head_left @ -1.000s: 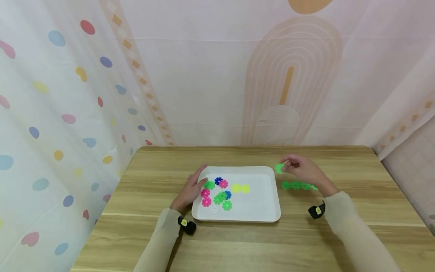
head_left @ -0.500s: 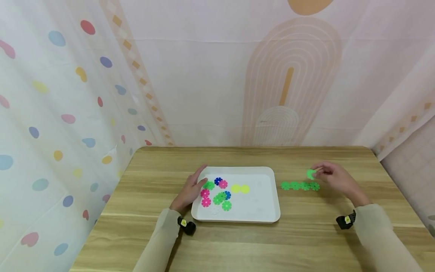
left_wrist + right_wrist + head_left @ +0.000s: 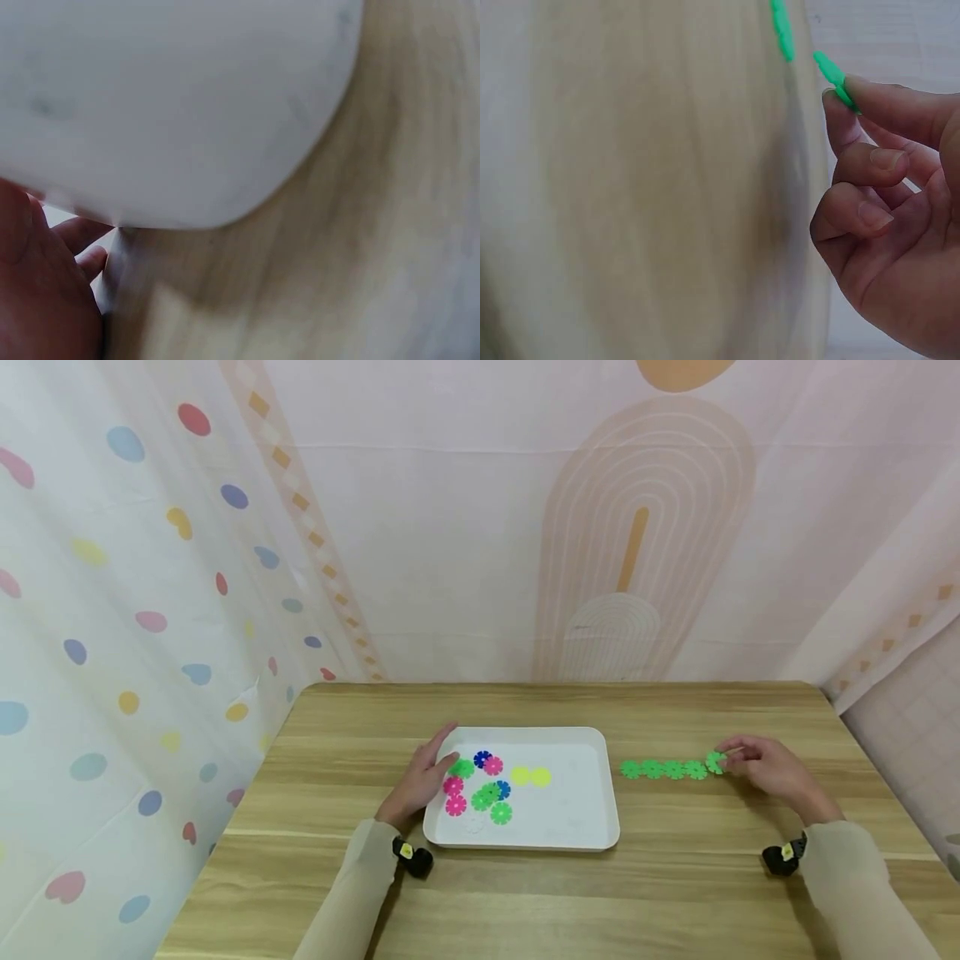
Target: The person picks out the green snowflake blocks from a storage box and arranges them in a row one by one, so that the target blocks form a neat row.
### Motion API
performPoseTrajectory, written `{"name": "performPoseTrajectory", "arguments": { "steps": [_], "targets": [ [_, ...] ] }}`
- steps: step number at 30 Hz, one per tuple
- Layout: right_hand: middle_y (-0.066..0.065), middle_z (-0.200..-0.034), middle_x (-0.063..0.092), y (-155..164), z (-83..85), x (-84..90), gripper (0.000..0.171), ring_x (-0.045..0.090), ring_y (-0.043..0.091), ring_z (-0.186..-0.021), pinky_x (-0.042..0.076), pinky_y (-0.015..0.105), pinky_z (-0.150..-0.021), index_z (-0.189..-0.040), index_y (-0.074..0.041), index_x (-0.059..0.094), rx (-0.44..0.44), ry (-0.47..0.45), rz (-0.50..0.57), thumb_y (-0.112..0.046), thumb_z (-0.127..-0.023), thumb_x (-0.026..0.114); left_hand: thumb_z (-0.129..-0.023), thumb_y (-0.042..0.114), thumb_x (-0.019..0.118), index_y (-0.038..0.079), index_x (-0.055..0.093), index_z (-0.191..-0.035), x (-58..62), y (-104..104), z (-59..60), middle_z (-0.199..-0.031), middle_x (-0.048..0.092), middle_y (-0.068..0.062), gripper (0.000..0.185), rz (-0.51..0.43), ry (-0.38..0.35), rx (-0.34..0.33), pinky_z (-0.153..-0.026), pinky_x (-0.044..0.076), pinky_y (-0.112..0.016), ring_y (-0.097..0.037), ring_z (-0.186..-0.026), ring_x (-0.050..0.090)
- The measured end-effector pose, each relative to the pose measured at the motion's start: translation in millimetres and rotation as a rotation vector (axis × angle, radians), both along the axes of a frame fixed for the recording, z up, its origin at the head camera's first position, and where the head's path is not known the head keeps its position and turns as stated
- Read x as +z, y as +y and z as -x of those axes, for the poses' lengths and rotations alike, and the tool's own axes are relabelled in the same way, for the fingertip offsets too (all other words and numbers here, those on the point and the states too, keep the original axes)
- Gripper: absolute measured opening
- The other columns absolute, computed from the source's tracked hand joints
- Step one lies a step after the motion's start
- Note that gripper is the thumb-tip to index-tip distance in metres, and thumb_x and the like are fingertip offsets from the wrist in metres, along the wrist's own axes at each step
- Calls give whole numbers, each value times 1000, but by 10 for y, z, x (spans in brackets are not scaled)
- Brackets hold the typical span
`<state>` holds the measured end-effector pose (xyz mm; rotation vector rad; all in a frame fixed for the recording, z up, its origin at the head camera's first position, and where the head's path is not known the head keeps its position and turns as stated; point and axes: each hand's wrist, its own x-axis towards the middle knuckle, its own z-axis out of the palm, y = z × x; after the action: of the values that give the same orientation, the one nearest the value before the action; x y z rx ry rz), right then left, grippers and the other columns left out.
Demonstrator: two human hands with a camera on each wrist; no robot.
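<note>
Between thumb and index finger, my right hand (image 3: 772,772) pinches a green notched plastic disc (image 3: 829,69), a snowflake-type building piece, held slightly tilted. In the head view this disc is at the right end of a row of green discs (image 3: 663,769) lying on the table. The right wrist view shows a small gap between it and the end of the row. My left hand (image 3: 420,781) holds the left side of a white tray (image 3: 581,831), thumb over the rim and the other fingers along the outside; the left wrist view shows fingers by the tray's edge.
Inside the tray, mostly at its left, lie pink discs (image 3: 456,805), green discs (image 3: 501,812), blue discs (image 3: 482,760), a pale white disc (image 3: 475,823) and two yellow discs (image 3: 540,776). The wooden table (image 3: 540,902) ends at a patterned curtain (image 3: 450,568) behind.
My right hand has carried the green disc rightward from beside the tray, over the row, and lowered it by the row's right end. The left hand and tray have stayed put.
</note>
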<state>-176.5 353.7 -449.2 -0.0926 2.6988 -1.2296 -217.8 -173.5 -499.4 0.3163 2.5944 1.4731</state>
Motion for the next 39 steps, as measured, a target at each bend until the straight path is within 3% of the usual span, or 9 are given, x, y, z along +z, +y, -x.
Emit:
{"name": "performPoseTrajectory", "arguments": {
  "steps": [6,17,25,39],
  "targets": [
    [9,-95,65,37,-16,-59,27,47,9,-69,41,24,-56,-119,9,58,-11,-48,-2,-6,-96,59,-107,23,42,23,24,-158,4,6,0,-165,22,-4,55,5,5,1,-121,-11,-50,-29,-152,12],
    [11,-92,67,16,-9,-78,24,57,5,-77,47,21,-65,-112,11,61,-3,24,-43,-4,-93,64,-107,25,41,25,24,-158,12,14,-6,-165,20,-2,55,17,-28,13,-121,-12,-50,-28,-153,10],
    [11,-91,66,-11,-9,-57,22,55,13,-80,45,26,-67,-107,8,63,-16,46,-113,-7,-92,66,-107,25,41,24,23,-159,20,8,-3,-165,20,-4,55,15,-26,11,-121,-12,-52,-30,-153,10],
    [9,-94,63,4,-2,-79,24,53,15,-80,45,27,-68,-113,8,62,-6,23,-102,-9,-95,63,-107,27,41,25,24,-158,9,-2,2,-165,21,-1,55,19,-23,6,-122,-12,-50,-26,-153,10]
  ]
}}
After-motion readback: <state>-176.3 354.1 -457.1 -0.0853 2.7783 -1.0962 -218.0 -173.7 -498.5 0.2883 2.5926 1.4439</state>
